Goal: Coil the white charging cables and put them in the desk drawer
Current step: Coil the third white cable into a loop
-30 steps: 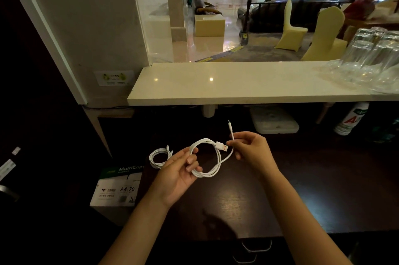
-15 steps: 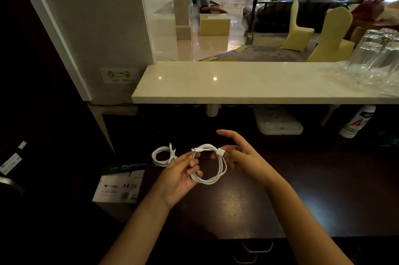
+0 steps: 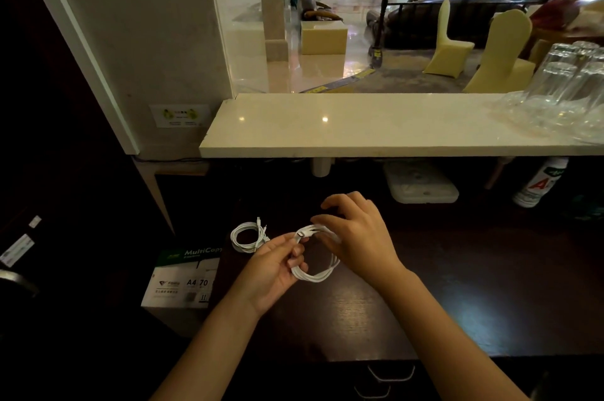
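I hold a white charging cable [image 3: 314,274] wound into a loop above the dark desk [image 3: 457,286]. My left hand [image 3: 273,273] pinches the loop's left side, near a plug at the top. My right hand [image 3: 356,237] lies over the loop's right and upper part, fingers spread and curled on the strands. A second white cable [image 3: 245,236], coiled, lies on the desk just left of my hands. Two metal drawer handles [image 3: 390,374] show at the desk's front edge, below my arms.
A box of A4 copy paper [image 3: 181,283] stands left of the desk. A pale stone counter [image 3: 359,126] runs above, with upturned glasses [image 3: 562,86] at its right end. Under it sit a white flat case [image 3: 421,184] and a white bottle [image 3: 539,183].
My right hand let the loose plug end go into the loop and moved left over the coil. The loop has become tighter and smaller.
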The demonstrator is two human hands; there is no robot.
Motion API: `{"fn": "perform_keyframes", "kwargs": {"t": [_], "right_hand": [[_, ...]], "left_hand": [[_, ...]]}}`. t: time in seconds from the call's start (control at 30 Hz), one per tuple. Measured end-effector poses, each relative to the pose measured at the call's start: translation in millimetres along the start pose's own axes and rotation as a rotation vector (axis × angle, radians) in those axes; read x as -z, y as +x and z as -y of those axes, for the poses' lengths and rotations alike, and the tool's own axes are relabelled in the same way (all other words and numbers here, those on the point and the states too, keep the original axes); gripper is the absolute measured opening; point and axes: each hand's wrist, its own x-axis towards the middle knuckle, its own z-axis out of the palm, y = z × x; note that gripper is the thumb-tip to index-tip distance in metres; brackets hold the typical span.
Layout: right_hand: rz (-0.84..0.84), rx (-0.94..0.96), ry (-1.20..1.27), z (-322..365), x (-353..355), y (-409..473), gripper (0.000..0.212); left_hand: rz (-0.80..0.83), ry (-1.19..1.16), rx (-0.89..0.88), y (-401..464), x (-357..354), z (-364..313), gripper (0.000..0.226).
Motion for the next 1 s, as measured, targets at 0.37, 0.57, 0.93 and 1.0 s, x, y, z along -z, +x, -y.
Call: {"fn": "perform_keyframes", "kwargs": {"t": [0.37,0.57,0.93,1.0], "right_hand": [[0.152,-0.219,0.515,10.2,11.8,18.4,0.010],[0.636,-0.349,0.575,-8.8,23.7,16.0,0.017],[0.514,-0.623,0.640,-11.7,9.1,2.6,0.010],[0.474,-0.704,0.733,-11.3,3.0,-0.9,0.008]], "left_hand": [[0.002,0.216,-0.040,-5.8,-7.0,-2.2,0.018],[0.084,0.237,0.081,-5.4,4.3,-6.2,0.022],[-0.004,0.051,0.124,-2.6,15.1,-6.2,0.033],[0.007,-0.036,0.060,-4.2,18.1,-0.2,0.028]]}}
